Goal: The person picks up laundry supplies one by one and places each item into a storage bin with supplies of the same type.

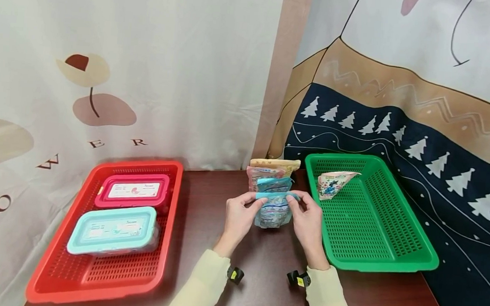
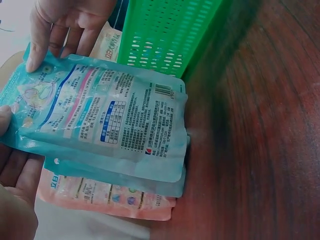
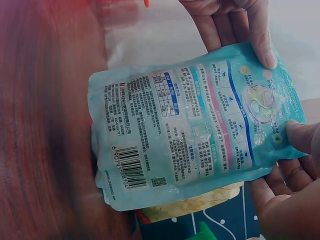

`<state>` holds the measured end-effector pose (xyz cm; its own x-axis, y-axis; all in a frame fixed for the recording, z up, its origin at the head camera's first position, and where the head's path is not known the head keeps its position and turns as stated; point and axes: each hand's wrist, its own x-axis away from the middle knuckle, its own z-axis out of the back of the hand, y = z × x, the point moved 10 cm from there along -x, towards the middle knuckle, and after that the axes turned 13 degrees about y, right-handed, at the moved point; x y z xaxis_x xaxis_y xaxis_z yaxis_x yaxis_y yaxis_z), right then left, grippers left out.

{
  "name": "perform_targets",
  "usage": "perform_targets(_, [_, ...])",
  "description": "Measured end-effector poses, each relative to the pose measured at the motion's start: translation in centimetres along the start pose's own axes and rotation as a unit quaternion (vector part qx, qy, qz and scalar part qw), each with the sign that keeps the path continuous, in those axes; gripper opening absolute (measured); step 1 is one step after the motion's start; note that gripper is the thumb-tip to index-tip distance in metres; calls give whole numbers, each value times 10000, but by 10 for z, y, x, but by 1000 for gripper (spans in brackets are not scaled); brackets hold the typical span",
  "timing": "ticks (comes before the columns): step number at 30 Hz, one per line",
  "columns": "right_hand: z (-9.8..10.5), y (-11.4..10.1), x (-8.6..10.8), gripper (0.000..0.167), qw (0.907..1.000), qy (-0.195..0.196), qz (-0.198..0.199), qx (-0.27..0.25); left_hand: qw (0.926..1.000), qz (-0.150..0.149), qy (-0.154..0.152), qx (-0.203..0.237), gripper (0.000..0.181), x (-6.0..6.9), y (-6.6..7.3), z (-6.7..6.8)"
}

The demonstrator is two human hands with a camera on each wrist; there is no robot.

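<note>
My left hand (image 1: 239, 218) and right hand (image 1: 308, 221) pinch the top corners of a teal printed pouch (image 1: 271, 213), thumbs on the near side. In the right wrist view the pouch (image 3: 170, 135) shows its text, a table and a barcode. Right behind it stands another teal pouch (image 1: 274, 185); its edge also shows below the held one in the left wrist view. Farther back are a pink pouch (image 1: 258, 173) and a yellow one (image 1: 288, 164), lined up in a row.
At left a red basket (image 1: 159, 269) holds a pink-lidded box (image 1: 133, 190) and a light-blue-lidded box (image 1: 111, 229). A green basket (image 1: 383, 267) at right contains a small patterned pouch (image 1: 333, 184). Curtains hang behind the brown table (image 1: 263, 271).
</note>
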<state>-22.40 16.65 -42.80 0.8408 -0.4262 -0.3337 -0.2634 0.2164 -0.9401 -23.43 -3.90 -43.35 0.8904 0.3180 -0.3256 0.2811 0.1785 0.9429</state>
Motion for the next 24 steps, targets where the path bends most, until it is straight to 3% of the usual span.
perform_targets(7, [9, -15, 0, 16, 10000, -1, 69, 29, 9996, -285, -38, 80, 12, 4, 21, 2])
perform_targets(17, [34, -48, -2, 14, 9985, -79, 412, 355, 9934, -1098, -257, 223, 8, 10, 70, 0])
perform_targets(24, [52, -68, -4, 10, 9970, -53, 611, 469, 9923, -1059, -462, 442, 11, 15, 90, -7])
